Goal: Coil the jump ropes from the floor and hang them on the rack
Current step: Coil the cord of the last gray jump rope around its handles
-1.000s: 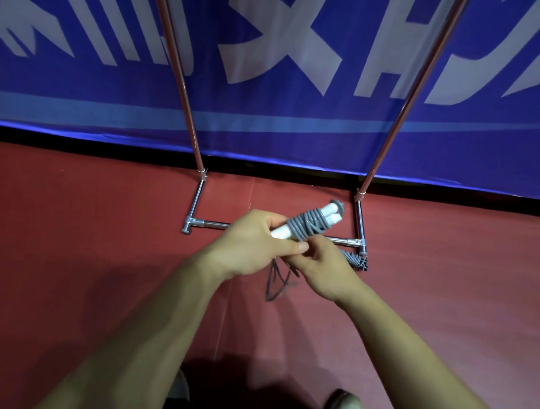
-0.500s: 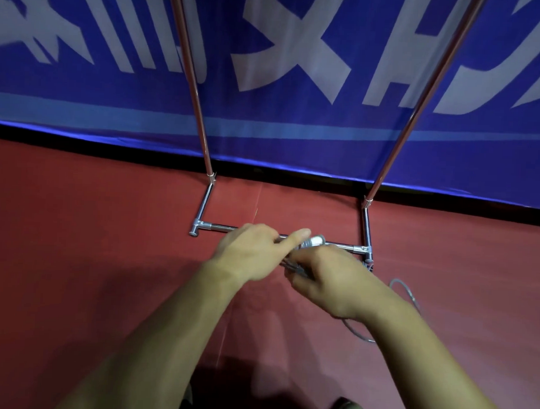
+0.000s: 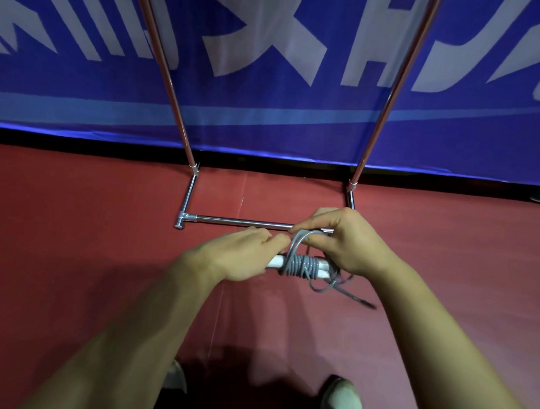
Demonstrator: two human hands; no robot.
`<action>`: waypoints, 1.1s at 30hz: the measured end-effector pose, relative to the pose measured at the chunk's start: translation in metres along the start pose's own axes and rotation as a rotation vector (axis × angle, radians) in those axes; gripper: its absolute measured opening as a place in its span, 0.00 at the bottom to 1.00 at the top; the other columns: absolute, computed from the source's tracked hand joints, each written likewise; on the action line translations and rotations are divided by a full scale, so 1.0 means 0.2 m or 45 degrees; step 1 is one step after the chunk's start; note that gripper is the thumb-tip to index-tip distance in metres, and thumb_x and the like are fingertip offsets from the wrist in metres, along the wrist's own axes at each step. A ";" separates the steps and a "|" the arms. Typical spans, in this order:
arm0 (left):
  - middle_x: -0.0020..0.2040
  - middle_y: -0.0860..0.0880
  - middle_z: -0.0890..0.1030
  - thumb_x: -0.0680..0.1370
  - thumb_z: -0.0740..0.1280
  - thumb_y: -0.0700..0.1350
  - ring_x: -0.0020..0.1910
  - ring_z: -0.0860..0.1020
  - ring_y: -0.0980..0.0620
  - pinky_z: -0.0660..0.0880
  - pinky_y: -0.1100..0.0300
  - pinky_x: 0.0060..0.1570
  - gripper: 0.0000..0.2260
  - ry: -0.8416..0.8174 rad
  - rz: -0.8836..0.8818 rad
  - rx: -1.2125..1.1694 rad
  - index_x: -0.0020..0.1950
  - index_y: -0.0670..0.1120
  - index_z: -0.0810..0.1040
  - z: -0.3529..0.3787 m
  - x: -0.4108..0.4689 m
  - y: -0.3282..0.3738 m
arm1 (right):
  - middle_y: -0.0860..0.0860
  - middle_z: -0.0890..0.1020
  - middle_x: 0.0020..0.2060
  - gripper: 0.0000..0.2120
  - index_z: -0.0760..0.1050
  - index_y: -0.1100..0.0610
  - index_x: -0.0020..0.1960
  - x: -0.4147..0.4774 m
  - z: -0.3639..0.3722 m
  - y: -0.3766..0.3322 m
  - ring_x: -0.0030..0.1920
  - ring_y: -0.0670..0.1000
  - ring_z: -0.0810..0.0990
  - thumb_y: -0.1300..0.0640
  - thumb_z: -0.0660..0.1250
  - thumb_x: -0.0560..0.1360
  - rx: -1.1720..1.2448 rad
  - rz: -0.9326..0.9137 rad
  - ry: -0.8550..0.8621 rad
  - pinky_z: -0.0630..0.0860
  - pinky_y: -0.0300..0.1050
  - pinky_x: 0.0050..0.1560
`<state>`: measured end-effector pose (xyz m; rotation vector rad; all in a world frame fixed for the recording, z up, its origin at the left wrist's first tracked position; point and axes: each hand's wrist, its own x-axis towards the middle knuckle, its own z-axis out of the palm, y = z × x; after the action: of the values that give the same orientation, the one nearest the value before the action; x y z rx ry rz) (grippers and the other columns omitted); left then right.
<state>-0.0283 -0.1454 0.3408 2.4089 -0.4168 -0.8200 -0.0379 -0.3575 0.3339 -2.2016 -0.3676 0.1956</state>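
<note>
While left hand (image 3: 242,254) grips white handles (image 3: 275,261), right hand (image 3: 350,239) pinching grey rope (image 3: 303,264), fingertips hidden, rack (image 3: 231,221) top cut off.

The rack (image 3: 240,222) stands on the floor (image 3: 77,258), before the banner (image 3: 266,112). Nearer, the rope (image 3: 303,265) lies between the hands: left hand (image 3: 239,255) at its left, right hand (image 3: 347,240) at its right and above. Two shoes (image 3: 341,396) are nearest.

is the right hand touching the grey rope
Touching. The head view shows the right hand pinching a loop of the grey rope just above the coils wound round the white handles.
</note>
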 end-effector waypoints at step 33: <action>0.31 0.45 0.76 0.81 0.55 0.49 0.24 0.69 0.49 0.65 0.58 0.27 0.10 0.325 -0.099 -0.798 0.51 0.48 0.74 -0.03 0.03 -0.03 | 0.38 0.77 0.32 0.10 0.80 0.50 0.41 0.02 0.22 0.07 0.35 0.40 0.73 0.54 0.67 0.81 0.300 0.332 -0.182 0.70 0.39 0.43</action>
<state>-0.0187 -0.1415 0.3388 1.9086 0.0389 -0.5544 -0.0420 -0.3317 0.2955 -2.0011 -0.1257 0.5147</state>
